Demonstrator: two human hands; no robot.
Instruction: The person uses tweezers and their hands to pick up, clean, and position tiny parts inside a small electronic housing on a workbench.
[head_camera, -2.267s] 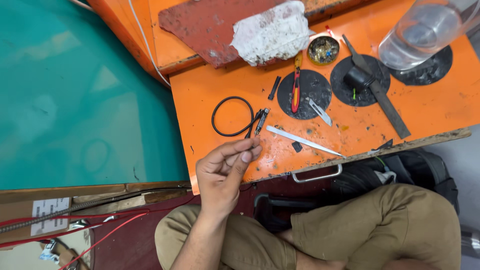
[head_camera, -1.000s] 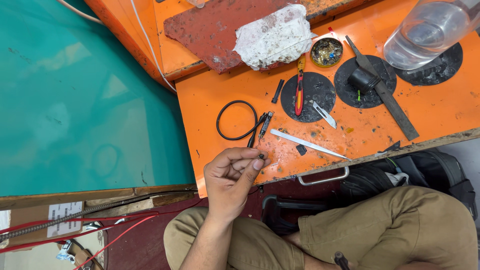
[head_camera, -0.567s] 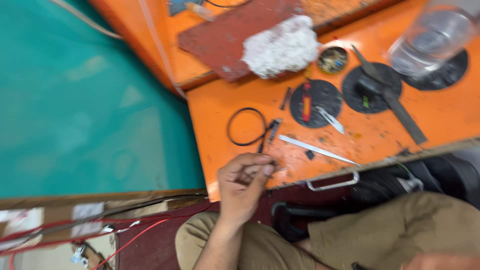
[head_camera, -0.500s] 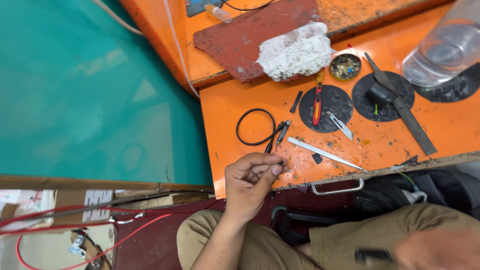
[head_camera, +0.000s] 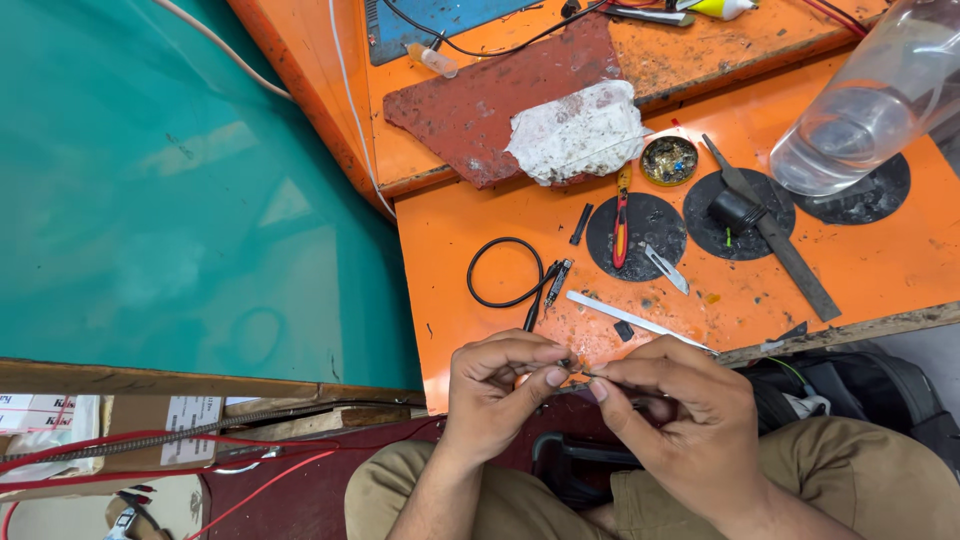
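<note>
Your two hands pinch a tiny dark part together at the near edge of the orange workbench (head_camera: 480, 250).

Largest first: beyond your fingertips the workbench spreads out, with a clear plastic bottle (head_camera: 860, 110) far off to the right and a white rag (head_camera: 578, 132) on a red board straight ahead. Nearer lie a black rubber ring (head_camera: 505, 272), a red-handled screwdriver (head_camera: 621, 215) and a thin white strip (head_camera: 635, 318) just past your knuckles. Your left hand (head_camera: 495, 395) closes thumb and forefinger on the small part (head_camera: 572, 367); your right hand (head_camera: 675, 420) grips a thin piece meeting it, too small to identify. You look to be mid-fitting; the next move likely calls for steady, fine alignment between fingertips.
</note>
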